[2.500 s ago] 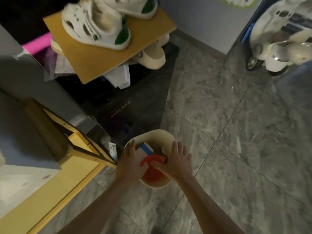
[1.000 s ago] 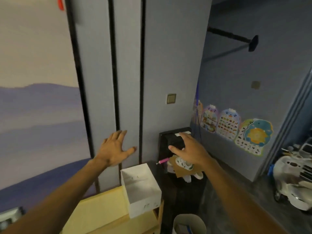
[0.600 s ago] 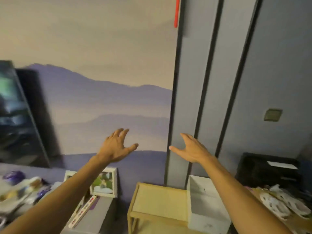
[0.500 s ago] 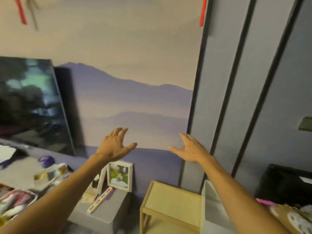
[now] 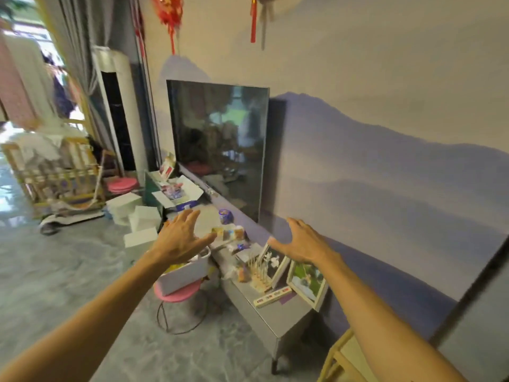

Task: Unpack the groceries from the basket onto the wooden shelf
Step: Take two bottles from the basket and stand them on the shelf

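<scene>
In the head view, both arms reach forward, and both hands are in the air and hold nothing. The left hand (image 5: 179, 241) has its back to the camera; its fingers (image 5: 190, 217) are straight and spread apart, with the thumb out to the right. The right hand (image 5: 301, 245) is also opened, with the fingers (image 5: 294, 226) spread loosely and the thumb pointing to the left, toward the other hand. The two hands are near each other but do not touch.

Of the wooden shelf (image 5: 334, 357) only a pale corner shows, at the lower right edge of the picture, under the right forearm and just beside the near end of a grey cabinet (image 5: 275, 323). I cannot tell from this view where the basket with the groceries is.

The cabinet stands along the wall. A television (image 5: 217, 150) stands at its back edge, toward the far end. Two photo frames (image 5: 307, 282) lean at the near end, under the right hand. A small purple jar (image 5: 225, 216) is close to the middle of the cabinet top. Just in front of the cabinet's front edge stands a pink stool (image 5: 179, 295), and a white box (image 5: 184, 274) lies on it, below the left hand. More white boxes (image 5: 140, 216) lie on the grey floor (image 5: 68, 271) farther away. Red ornaments (image 5: 170, 15) hang on the wall above.
</scene>
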The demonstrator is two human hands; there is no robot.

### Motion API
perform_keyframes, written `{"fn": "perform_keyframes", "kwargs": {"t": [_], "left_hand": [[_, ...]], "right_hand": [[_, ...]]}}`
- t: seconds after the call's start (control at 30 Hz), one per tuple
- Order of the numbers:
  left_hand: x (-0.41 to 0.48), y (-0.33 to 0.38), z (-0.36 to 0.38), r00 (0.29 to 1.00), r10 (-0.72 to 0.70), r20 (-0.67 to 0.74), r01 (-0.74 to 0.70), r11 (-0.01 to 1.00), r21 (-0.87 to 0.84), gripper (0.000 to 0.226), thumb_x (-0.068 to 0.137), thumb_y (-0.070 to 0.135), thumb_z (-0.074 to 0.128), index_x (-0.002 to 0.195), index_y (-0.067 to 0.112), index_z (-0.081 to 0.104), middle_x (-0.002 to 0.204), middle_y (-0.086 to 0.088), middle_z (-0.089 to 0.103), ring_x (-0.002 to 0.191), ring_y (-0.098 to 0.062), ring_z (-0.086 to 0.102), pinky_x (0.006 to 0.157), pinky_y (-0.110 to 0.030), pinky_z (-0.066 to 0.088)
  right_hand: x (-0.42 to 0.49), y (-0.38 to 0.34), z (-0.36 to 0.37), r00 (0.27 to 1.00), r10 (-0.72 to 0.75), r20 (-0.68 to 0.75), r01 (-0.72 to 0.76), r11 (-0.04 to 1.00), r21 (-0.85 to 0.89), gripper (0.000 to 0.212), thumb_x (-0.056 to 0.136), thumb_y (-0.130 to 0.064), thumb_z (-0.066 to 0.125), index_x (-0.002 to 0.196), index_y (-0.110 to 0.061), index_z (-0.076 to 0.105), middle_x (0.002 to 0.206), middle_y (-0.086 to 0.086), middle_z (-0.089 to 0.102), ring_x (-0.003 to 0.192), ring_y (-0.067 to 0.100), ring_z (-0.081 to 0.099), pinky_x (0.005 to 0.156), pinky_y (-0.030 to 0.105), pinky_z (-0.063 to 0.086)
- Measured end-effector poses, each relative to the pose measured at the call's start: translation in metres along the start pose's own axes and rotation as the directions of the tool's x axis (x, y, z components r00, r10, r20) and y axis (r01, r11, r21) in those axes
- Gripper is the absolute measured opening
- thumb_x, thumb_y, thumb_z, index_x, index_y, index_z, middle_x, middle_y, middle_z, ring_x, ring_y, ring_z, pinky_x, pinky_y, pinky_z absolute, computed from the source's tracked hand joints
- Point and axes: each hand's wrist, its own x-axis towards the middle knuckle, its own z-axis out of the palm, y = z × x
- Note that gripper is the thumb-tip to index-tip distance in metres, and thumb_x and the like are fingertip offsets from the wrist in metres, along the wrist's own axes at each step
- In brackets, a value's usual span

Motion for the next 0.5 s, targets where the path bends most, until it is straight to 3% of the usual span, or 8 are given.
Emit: {"fn": "perform_keyframes", "kwargs": {"t": [0.2,0.5], "left_hand": [[-0.004,-0.099,-0.021,0.989,-0.149,-0.019,0.149,0.989,0.0,0.093,0.088,0.084,0.048,0.156,0.021,0.039,0.16,-0.009,0.042,0.138,-0.031,0.05,0.11,-0.048,0.045],[0.047,-0.229,0.006,0.956,-0.283,0.075,0.283,0.959,0.005,0.104,0.083,0.092,0.041,0.161,0.024,0.033,0.167,-0.008,0.035,0.144,-0.03,0.045,0.113,-0.051,0.046]], "right_hand": [[0.073,-0.1,0.05,0.988,-0.138,0.065,0.14,0.99,-0.023,0.111,0.086,-0.084,0.058,0.168,-0.018,0.022,0.174,0.005,0.028,0.154,0.03,0.037,0.118,0.049,0.04],[0.189,-0.187,0.13,0.971,-0.175,0.163,0.181,0.983,-0.023,0.107,0.075,-0.094,0.054,0.157,-0.026,0.037,0.161,0.003,0.046,0.139,0.031,0.053,0.107,0.055,0.051]]}}
